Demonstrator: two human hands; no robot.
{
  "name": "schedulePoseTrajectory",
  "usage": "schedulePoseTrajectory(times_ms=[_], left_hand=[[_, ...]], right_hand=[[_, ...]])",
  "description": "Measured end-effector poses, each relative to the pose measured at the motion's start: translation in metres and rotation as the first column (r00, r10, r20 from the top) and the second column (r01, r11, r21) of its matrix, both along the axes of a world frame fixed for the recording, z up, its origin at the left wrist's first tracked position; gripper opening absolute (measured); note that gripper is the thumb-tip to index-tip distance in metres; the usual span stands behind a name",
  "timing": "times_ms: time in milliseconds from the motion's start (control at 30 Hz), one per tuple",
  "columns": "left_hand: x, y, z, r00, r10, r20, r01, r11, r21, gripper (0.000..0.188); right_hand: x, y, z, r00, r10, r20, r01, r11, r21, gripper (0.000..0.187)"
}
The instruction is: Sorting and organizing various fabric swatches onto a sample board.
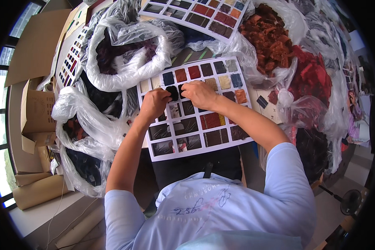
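A white sample card [242, 146] lies before me with rows of small fabric swatches stuck on it. My left hand [155, 104] is closed in a pinch at the edge of a fuzzy black swatch [172, 93] in the card's second row. Just right of it, my right hand [199, 95] has its fingers bent together over a dark spot on the card; what lies under its fingertips is mostly hidden. Blue, rust and red swatches [194, 72] run along the row above. Below are glossy dark pieces [186, 126] and a red one [210, 121].
A second sample card [187, 16] lies beyond the first. Clear plastic bags surround both, one with dark purple material [108, 54], others with rust-brown pieces [268, 37] and red pieces [310, 75]. Cardboard boxes [38, 106] and a brown roll [41, 191] stand at left.
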State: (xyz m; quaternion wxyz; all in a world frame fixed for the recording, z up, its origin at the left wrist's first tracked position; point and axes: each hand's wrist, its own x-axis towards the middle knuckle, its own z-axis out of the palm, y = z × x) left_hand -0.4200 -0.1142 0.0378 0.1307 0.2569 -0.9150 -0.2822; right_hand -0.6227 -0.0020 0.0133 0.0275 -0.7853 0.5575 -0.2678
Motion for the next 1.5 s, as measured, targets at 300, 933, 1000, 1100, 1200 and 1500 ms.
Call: schedulePoseTrajectory(times_ms=[300,933,1000,1100,1200,1500], left_hand=[[-0.008,-0.012,-0.006,0.982,-0.188,0.010,0.188,0.978,-0.093,0.007],[-0.208,-0.112,-0.005,0.966,0.090,-0.242,-0.141,0.969,-0.202,0.015],[-0.234,-0.126,-0.013,0.971,0.086,-0.224,-0.144,0.955,-0.258,0.015],[-0.256,-0.150,-0.018,0.992,0.076,-0.103,-0.107,0.934,-0.341,0.015],[-0.264,-0.164,-0.014,0.997,0.075,0.028,-0.062,0.942,-0.329,0.019],[-0.163,-0.120,0.032,0.990,0.050,-0.135,-0.073,0.982,-0.173,0.038]], right_hand=[[-0.002,-0.011,-0.001,0.999,0.038,-0.001,-0.038,0.999,0.004,0.008],[-0.162,-0.085,0.044,0.822,-0.568,-0.036,0.544,0.803,-0.242,0.024],[-0.187,-0.095,0.043,0.770,-0.638,-0.014,0.621,0.755,-0.210,0.022],[-0.202,-0.100,0.047,0.770,-0.621,0.144,0.636,0.733,-0.242,0.020],[-0.200,-0.079,0.054,0.793,-0.582,0.181,0.608,0.730,-0.312,0.019],[-0.247,0.067,0.036,0.501,-0.856,0.131,0.857,0.470,-0.210,0.017]])
